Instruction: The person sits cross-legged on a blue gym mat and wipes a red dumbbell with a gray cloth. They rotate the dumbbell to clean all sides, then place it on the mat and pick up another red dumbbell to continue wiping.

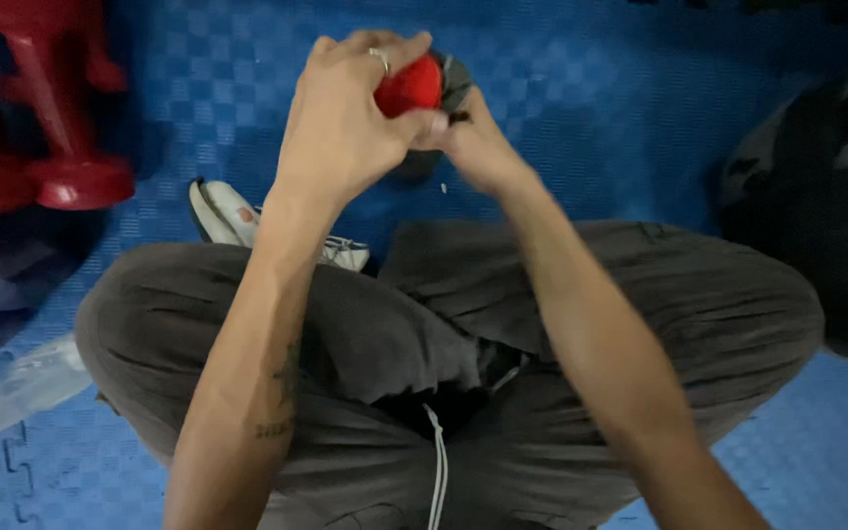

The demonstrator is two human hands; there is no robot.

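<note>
My left hand (341, 118) and my right hand (478, 147) meet above my crossed legs and both grip a small round red object (410, 86) with a dark grey part (455, 83) on its right side. The left hand, with a ring on one finger, wraps over the red part from the left and top. Fingers of the right hand pinch it from below and from the right. What the object is cannot be made out.
I sit cross-legged in grey trousers (375, 344) on blue foam floor mats (591, 88). A red plastic stool (41, 118) stands at the upper left. A white shoe (233, 218) lies by my left knee, a clear plastic bag (26, 378) at the left, a dark camouflage bag (817, 196) at the right.
</note>
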